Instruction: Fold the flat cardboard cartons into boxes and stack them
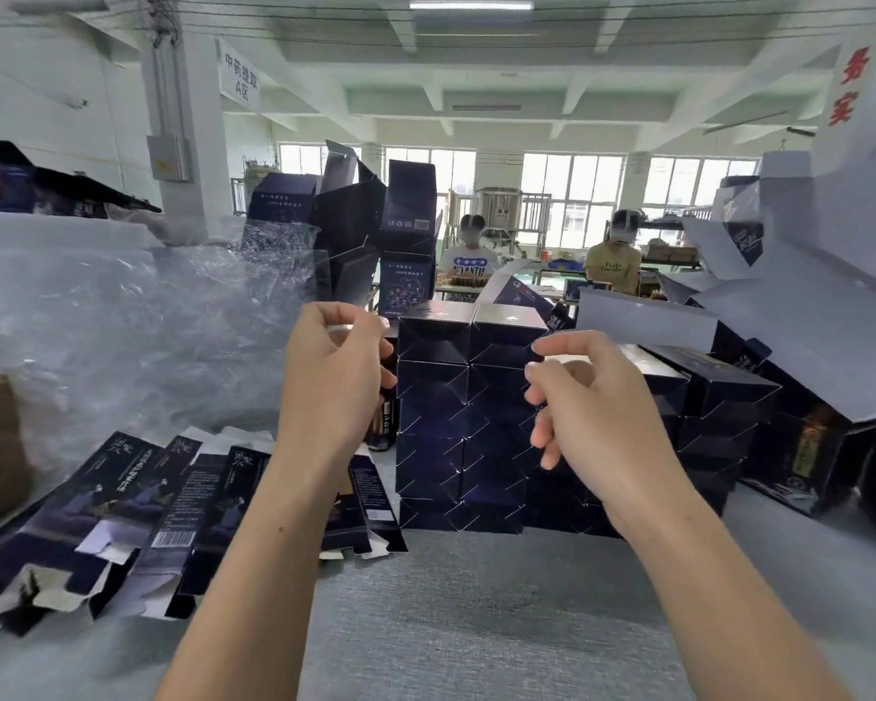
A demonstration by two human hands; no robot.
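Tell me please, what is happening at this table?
A person is making boxes from flat dark cartons. The left hand and right hand hover on either side of the stack of folded boxes, fingers loosely curled, holding nothing. The flat cartons lie fanned out on the grey table at the left, not yet folded. More folded boxes are piled at the right. Two other people sit at a table further back.
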